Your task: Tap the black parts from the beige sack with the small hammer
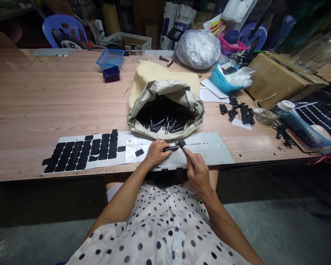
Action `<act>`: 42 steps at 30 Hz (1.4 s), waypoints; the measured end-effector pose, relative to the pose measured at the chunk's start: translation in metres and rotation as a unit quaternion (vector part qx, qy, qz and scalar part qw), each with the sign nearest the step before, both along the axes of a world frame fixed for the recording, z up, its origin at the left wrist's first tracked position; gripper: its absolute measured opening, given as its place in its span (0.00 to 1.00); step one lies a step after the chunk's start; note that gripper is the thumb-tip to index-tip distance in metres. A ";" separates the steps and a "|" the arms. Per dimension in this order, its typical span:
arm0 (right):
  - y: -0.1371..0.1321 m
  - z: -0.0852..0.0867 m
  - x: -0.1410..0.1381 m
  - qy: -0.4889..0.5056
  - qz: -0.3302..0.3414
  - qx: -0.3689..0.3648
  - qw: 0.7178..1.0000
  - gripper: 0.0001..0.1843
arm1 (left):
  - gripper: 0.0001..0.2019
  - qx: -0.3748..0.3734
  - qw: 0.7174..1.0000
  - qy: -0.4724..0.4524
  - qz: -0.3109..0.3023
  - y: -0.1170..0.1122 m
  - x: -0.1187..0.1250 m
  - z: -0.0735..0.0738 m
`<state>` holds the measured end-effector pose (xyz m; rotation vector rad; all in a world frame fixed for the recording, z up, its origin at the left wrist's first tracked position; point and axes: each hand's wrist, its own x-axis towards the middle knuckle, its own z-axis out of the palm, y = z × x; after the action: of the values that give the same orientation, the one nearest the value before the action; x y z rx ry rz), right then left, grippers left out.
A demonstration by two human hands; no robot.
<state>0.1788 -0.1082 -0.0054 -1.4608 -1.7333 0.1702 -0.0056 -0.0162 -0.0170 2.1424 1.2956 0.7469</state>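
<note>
My left hand (156,152) is closed around a slim black cylindrical part (171,148), which lies low over the grey-white board (212,149) and points right. My right hand (198,168) grips the thin handle of a small tool with a round dark head (181,143). That head is at the right end of the black part; whether they touch I cannot tell. Just beyond both hands, an open woven sack (143,127) lies with its mouth towards me, with several similar black parts (167,124) inside. Left of my left hand, a sheet bears rows of black rounded-rectangle pads (77,146).
A blue basket (110,59) and a dark blue tray (111,74) sit beyond the sack to the left. At right are loose black pieces (245,114), a turquoise basin (223,81) and a cardboard box (278,79). The table's front edge runs close to my body.
</note>
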 end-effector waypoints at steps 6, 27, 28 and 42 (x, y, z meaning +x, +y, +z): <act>-0.001 -0.004 -0.005 -0.028 0.015 -0.042 0.999 0.21 | 0.07 -0.005 1.000 0.002 0.002 0.000 0.002 -0.001; 0.059 -0.020 0.061 -0.171 -0.324 -0.103 0.925 0.17 | 0.10 -0.017 0.999 0.034 -0.025 -0.003 -0.001 0.010; 0.059 -0.020 0.061 -0.172 -0.324 -0.097 0.925 0.17 | 0.11 -0.021 0.999 0.037 -0.033 -0.004 -0.002 0.012; 0.057 -0.025 0.062 -0.168 -0.311 -0.071 0.933 0.17 | 0.04 0.045 0.959 0.163 -0.227 -0.076 -0.015 0.013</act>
<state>0.2413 -0.0507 -0.0305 -2.1718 -1.4380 -0.3165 -0.0210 -0.0923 -0.0043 2.5844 0.8653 0.2729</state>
